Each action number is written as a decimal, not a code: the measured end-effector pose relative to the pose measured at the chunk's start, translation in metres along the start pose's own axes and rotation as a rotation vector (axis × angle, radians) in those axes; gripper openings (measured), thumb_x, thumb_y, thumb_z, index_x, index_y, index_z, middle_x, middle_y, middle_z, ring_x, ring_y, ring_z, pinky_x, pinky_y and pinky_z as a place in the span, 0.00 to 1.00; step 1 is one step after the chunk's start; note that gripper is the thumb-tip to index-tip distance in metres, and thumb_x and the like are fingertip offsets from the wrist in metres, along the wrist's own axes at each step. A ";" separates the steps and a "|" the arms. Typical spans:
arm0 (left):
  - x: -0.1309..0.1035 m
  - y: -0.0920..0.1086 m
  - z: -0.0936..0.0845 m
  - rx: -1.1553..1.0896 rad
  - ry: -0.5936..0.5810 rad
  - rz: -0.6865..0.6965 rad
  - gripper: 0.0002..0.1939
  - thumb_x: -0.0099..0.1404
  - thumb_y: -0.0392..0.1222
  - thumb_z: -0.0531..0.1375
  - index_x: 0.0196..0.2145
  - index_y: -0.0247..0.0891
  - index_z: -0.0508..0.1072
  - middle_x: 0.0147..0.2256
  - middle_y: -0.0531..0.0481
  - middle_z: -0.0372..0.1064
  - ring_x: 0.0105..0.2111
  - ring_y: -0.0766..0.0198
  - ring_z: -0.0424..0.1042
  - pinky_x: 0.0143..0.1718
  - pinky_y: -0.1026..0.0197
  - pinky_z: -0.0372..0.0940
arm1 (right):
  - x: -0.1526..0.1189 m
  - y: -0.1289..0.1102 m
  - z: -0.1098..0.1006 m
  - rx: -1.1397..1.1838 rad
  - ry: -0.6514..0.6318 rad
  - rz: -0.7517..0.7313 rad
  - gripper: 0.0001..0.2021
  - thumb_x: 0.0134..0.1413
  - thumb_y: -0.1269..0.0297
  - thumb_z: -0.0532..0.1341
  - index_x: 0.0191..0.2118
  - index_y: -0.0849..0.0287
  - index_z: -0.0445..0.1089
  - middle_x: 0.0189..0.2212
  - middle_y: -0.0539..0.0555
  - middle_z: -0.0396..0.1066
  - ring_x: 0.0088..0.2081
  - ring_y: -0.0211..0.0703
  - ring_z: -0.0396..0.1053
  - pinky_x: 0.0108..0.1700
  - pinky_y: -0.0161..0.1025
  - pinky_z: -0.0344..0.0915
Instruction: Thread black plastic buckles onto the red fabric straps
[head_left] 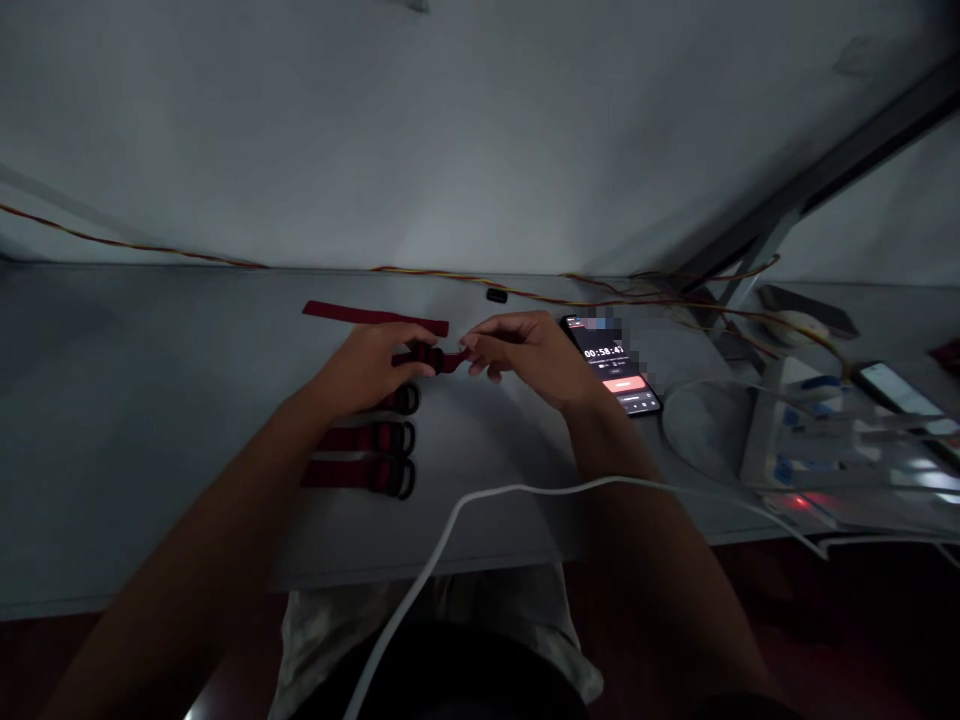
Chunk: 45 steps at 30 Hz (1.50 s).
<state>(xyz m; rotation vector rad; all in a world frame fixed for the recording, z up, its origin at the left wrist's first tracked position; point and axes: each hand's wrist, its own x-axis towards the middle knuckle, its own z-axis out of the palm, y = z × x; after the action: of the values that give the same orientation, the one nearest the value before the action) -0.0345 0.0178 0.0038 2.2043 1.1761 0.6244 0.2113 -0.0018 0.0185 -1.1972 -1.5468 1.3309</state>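
My left hand (373, 366) is closed on a red webbing strap (453, 361) with a black buckle (429, 355) at its end. My right hand (511, 345) pinches the short red tail that comes out of the buckle. Just beyond my left hand lies a flat red strip of webbing (352, 314). Nearer to me, several red straps with black buckles and rings lie in a row, among them one strap (352, 439) and the nearest strap (337, 474). My left hand and forearm hide part of the row.
A phone (611, 365) showing a running timer lies right of my right hand. A small black piece (496, 295) sits near the wall by twisted wires (450, 275). A white cable (517, 489) crosses in front of me. At right stand a power strip (780, 430) and another phone (900, 395).
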 end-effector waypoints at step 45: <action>0.001 -0.008 0.006 0.202 0.528 0.448 0.08 0.69 0.36 0.64 0.39 0.44 0.84 0.36 0.53 0.84 0.34 0.60 0.83 0.39 0.61 0.75 | 0.000 0.005 0.039 -0.086 0.016 -0.071 0.21 0.62 0.43 0.65 0.34 0.59 0.75 0.22 0.47 0.68 0.20 0.31 0.60 0.23 0.32 0.55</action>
<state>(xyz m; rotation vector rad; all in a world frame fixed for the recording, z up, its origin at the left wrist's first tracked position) -0.0348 0.0207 -0.0063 2.5895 1.0112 1.3938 0.1756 -0.0127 0.0073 -1.1912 -1.6339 1.2173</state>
